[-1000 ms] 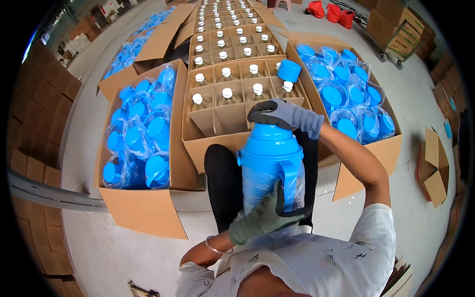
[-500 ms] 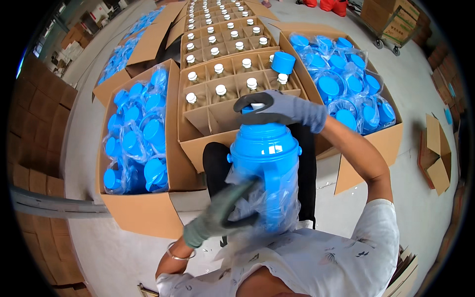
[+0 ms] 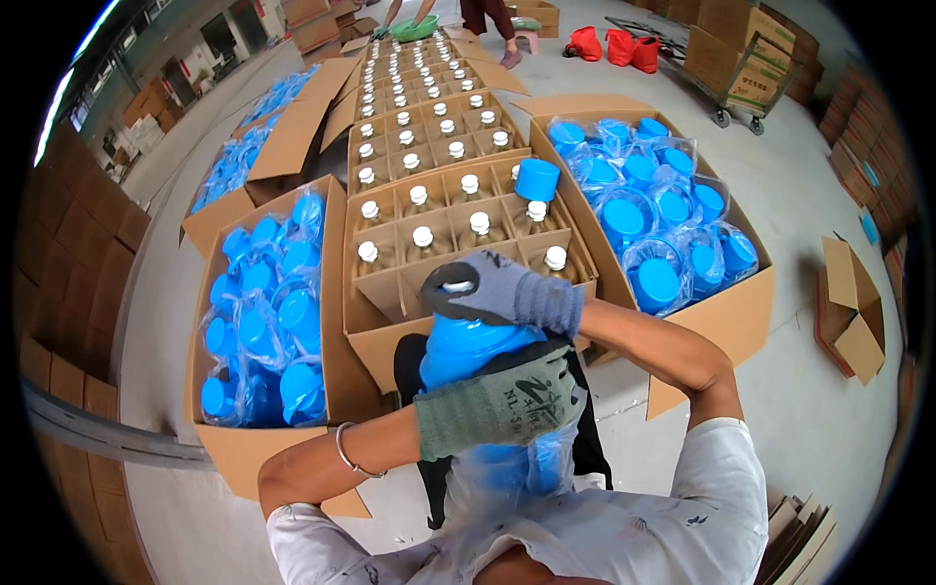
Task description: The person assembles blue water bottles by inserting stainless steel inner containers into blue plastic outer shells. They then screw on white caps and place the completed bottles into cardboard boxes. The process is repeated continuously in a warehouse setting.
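**Blue jug held at the lap, both gloved hands on it**

The jug (image 3: 483,356) sits upright in the near centre, just in front of the divided box (image 3: 458,244) of white-capped bottles. Its lower half is in a clear plastic bag (image 3: 507,478).

The right hand (image 3: 502,292) lies on top of the jug, forearm coming in from the right with the elbow bent sharply; its fingers are curled down over the lid (image 3: 458,288), gripping it. The left hand (image 3: 497,400) crosses the front of the jug from the left, fingers wrapped around the body, wrist bangle showing.

Judging by this hold, the step in hand looks like working the jug and its bag apart, or seating the lid; I cannot tell which. Any next move calls for a steady top grip while the lower hand shifts.

Boxes of bagged blue jugs stand left (image 3: 263,312) and right (image 3: 653,214).
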A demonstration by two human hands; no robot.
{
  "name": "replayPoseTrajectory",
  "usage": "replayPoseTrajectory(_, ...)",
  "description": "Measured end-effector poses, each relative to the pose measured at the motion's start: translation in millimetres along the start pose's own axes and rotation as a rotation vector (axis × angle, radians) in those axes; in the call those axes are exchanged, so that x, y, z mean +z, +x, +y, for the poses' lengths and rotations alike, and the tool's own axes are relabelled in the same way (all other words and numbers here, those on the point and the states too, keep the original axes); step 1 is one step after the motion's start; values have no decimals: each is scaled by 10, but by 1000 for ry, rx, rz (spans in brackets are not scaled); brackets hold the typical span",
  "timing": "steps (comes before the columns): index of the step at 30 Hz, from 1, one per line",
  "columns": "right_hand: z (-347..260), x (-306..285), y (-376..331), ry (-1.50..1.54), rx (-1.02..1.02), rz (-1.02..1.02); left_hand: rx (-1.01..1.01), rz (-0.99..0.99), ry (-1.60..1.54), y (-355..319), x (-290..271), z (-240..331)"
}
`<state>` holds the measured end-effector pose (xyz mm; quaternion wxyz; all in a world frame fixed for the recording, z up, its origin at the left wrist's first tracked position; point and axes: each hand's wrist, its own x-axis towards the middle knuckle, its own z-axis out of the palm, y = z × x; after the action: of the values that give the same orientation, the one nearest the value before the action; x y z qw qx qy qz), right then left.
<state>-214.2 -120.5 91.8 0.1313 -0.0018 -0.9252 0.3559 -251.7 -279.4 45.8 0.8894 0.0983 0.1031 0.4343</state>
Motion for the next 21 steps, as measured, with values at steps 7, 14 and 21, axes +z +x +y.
replayPoseTrajectory(7, 160, -176, 130, 294, -112, 85, 275, 35, 2549, -137, 471, 598)
replayPoseTrajectory(14, 485, -647, -1056, 563, 73, 436, 970, 1306, 1080, -1764, -555, 374)
replayPoseTrajectory(21, 156, -590, -417, 182, -480, -93, 1343, 942, 200, -1632, -1611, -45)
